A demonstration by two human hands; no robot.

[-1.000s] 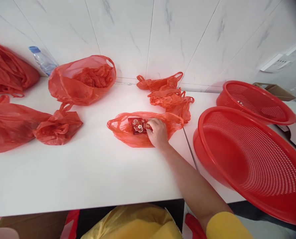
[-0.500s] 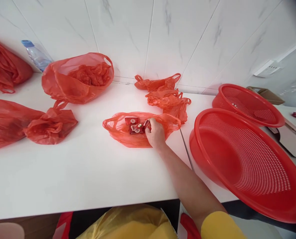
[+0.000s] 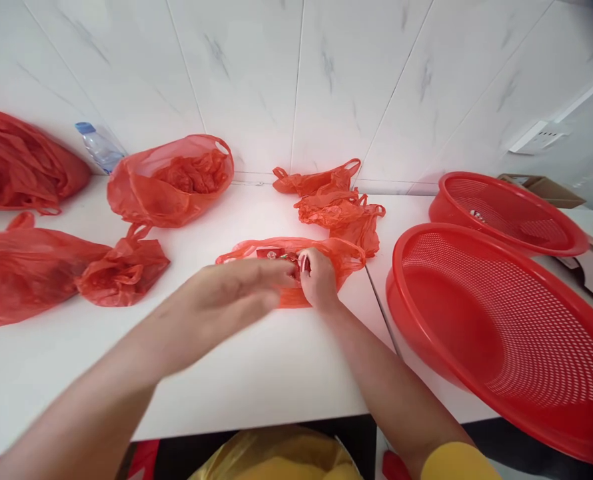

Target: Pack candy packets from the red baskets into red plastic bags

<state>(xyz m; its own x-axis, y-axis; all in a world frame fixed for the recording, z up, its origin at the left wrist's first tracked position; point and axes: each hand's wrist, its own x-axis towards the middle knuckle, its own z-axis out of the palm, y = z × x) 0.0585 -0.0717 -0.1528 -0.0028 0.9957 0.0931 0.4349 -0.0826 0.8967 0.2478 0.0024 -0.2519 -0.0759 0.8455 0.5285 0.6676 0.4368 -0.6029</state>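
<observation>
An opened red plastic bag (image 3: 296,299) lies on the white table, with small red printed packets (image 3: 270,253) inside its mouth. My right hand (image 3: 320,279) is over the bag's right half, its fingers closed on a small red packet (image 3: 304,263). Coming in from the lower left, my left hand (image 3: 221,303) is open, fingers stretched out and thumb apart, slightly blurred. Its fingertips reach close to the right hand's fingers and hide much of the bag's mouth. Whether they touch a packet I cannot tell.
Two red perforated baskets (image 3: 446,313) stand at the right. Crumpled red bags (image 3: 334,197) lie behind. Fuller red bags (image 3: 171,180) and a clear bottle (image 3: 99,148) are at the left. A yellow bag-like sheet (image 3: 276,453) hangs below the table's front edge.
My left hand has come into view from the lower left and reached over the bag. The right hand stays at the bag with a packet. The view has shifted slightly.
</observation>
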